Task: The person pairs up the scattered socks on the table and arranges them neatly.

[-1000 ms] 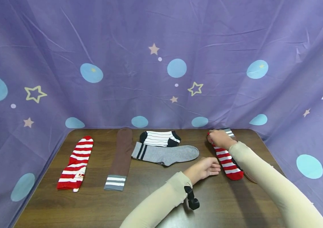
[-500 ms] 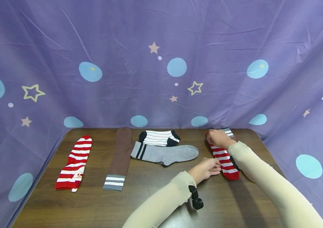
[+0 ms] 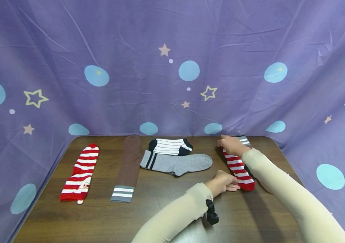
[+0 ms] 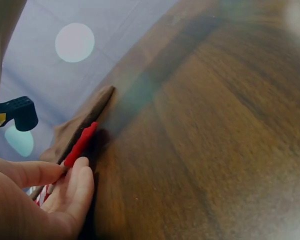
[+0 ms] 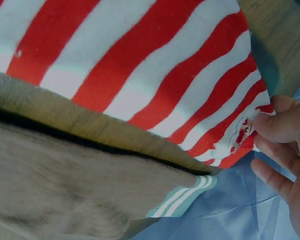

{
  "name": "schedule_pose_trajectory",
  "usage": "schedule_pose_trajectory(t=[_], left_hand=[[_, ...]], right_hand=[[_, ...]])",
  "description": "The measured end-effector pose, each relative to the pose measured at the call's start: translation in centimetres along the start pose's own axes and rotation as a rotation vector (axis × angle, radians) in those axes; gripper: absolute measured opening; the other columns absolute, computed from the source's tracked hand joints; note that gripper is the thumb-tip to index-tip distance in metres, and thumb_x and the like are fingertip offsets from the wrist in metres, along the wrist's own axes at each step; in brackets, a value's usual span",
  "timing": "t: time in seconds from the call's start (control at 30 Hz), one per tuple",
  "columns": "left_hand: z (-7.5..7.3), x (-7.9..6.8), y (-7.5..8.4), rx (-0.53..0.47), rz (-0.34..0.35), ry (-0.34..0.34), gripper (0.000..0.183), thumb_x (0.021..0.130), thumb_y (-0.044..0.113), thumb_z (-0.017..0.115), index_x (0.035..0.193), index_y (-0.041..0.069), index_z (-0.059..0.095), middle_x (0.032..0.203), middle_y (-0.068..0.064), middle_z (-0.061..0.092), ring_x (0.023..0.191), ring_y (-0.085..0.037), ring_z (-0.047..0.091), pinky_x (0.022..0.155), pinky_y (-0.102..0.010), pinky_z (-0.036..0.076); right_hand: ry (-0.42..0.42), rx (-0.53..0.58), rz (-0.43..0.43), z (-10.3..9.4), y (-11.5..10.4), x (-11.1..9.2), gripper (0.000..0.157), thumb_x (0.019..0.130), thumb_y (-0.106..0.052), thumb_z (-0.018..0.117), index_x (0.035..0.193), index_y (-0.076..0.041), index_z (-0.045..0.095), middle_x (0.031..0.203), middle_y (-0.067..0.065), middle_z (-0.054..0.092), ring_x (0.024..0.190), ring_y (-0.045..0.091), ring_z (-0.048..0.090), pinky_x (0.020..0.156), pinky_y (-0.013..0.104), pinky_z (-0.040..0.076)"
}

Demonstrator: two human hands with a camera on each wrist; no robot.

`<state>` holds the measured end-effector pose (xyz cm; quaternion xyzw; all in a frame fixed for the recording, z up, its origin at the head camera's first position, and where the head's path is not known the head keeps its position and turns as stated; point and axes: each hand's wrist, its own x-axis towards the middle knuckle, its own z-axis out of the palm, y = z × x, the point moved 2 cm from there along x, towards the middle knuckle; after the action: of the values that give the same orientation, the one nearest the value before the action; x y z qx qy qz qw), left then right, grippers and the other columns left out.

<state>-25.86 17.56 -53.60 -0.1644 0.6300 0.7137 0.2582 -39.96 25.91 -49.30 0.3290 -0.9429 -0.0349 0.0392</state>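
Note:
My right hand (image 3: pixel 232 145) pinches the cuff of a red-and-white striped sock (image 3: pixel 237 167) at the right of the table. The right wrist view shows its thumb (image 5: pixel 277 127) over the Santa face near the cuff. At the sock's side, toward the red toe, my left hand (image 3: pixel 224 183) pinches the edge; in the left wrist view the fingers (image 4: pixel 82 187) meet the red fabric (image 4: pixel 82 142). A brown sock (image 5: pixel 75 180) with a grey-and-white banded cuff lies beside the striped one, mostly hidden under my right arm in the head view.
Another striped sock (image 3: pixel 81 172) lies far left. Beside it is a second brown sock (image 3: pixel 128 165). A grey sock (image 3: pixel 178 164) with black bands lies mid-table, below a white ankle sock (image 3: pixel 170 147) with black lines. A purple curtain (image 3: pixel 172 67) hangs behind the table.
My left hand has moved right to the striped sock and taken its edge. My right hand has shifted slightly back and left with the cuff, and the sock's toe has come a little left.

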Motion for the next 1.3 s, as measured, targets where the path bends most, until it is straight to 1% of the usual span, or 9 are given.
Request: schedule_pose_trajectory(t=[0.27,0.5,0.67,0.77,0.9,1.0,1.1,1.23,1.3], left_hand=[[0.6,-0.2,-0.5,0.040,0.020,-0.006,0.007,0.083,-0.003,0.064,0.078,-0.003,0.069,0.091,-0.026,0.076,0.093,-0.036,0.076,0.070,-0.029,0.063],[0.9,-0.7,-0.7,0.058,0.057,0.041,0.006,0.080,-0.010,0.069,0.077,-0.005,0.070,0.083,-0.026,0.075,0.086,-0.035,0.077,0.064,-0.029,0.063],[0.5,-0.9,-0.6,0.085,0.083,0.062,0.008,0.080,-0.009,0.067,0.077,-0.002,0.067,0.082,-0.025,0.075,0.082,-0.034,0.077,0.062,-0.028,0.062],[-0.1,-1.1,-0.6,0.092,0.104,0.074,0.011,0.078,-0.007,0.064,0.074,0.003,0.061,0.079,-0.023,0.075,0.070,-0.029,0.076,0.060,-0.029,0.062],[-1.5,-1.1,-0.3,0.075,0.133,0.094,0.009,0.078,-0.003,0.061,0.075,0.005,0.058,0.076,-0.018,0.075,0.061,-0.021,0.070,0.062,-0.036,0.063],[-2.9,-1.0,0.0,0.059,0.155,0.100,0.006,0.078,-0.001,0.057,0.078,0.005,0.060,0.080,-0.018,0.076,0.066,-0.022,0.071,0.064,-0.039,0.064],[-4.4,-0.7,0.4,0.059,0.173,0.089,0.010,0.079,-0.002,0.054,0.081,0.003,0.063,0.085,-0.021,0.076,0.075,-0.027,0.075,0.065,-0.040,0.064],[-6.1,-0.4,0.6,0.046,0.171,0.040,0.013,0.082,-0.005,0.054,0.088,-0.002,0.064,0.092,-0.024,0.075,0.085,-0.032,0.076,0.071,-0.043,0.064],[-6.8,-0.3,0.8,0.031,0.153,-0.007,0.012,0.084,-0.005,0.056,0.092,-0.003,0.064,0.096,-0.023,0.075,0.088,-0.031,0.075,0.076,-0.043,0.064]], right_hand=[[0.059,-0.097,-0.041,0.6,0.5,0.0,0.022,0.078,0.008,0.072,0.086,-0.012,0.076,0.095,0.009,0.058,0.093,0.032,0.061,0.071,0.045,0.057],[0.095,-0.193,-0.097,0.9,0.7,0.0,0.023,0.075,0.003,0.073,0.064,-0.014,0.062,0.088,0.009,0.062,0.087,0.032,0.061,0.072,0.044,0.056],[0.088,-0.215,-0.089,0.1,0.6,0.0,0.026,0.071,0.004,0.075,0.062,-0.015,0.060,0.084,0.007,0.063,0.087,0.030,0.060,0.073,0.043,0.056],[0.067,-0.195,-0.067,-0.9,0.4,-0.1,0.029,0.069,0.005,0.074,0.058,-0.016,0.058,0.079,0.004,0.061,0.085,0.029,0.060,0.070,0.042,0.055],[0.001,-0.052,0.020,-2.4,0.8,-0.3,0.038,0.065,0.011,0.063,0.053,-0.019,0.042,0.061,-0.005,0.041,0.062,0.017,0.044,0.052,0.031,0.038],[-0.073,0.089,0.102,-3.6,1.3,-0.6,0.041,0.067,0.012,0.058,0.057,-0.019,0.034,0.060,-0.007,0.025,0.060,0.012,0.025,0.052,0.028,0.021],[-0.121,0.188,0.161,-4.7,1.9,-1.2,0.034,0.072,0.010,0.062,0.059,-0.016,0.045,0.058,-0.008,0.034,0.059,0.011,0.030,0.053,0.026,0.026],[-0.140,0.299,0.197,-5.6,3.0,-1.8,0.012,0.075,0.005,0.071,0.073,-0.007,0.068,0.070,-0.001,0.064,0.065,0.014,0.052,0.060,0.030,0.046],[-0.142,0.363,0.212,-5.7,3.5,-1.9,0.008,0.076,0.005,0.073,0.078,-0.004,0.072,0.075,0.003,0.070,0.070,0.016,0.058,0.064,0.033,0.051]])
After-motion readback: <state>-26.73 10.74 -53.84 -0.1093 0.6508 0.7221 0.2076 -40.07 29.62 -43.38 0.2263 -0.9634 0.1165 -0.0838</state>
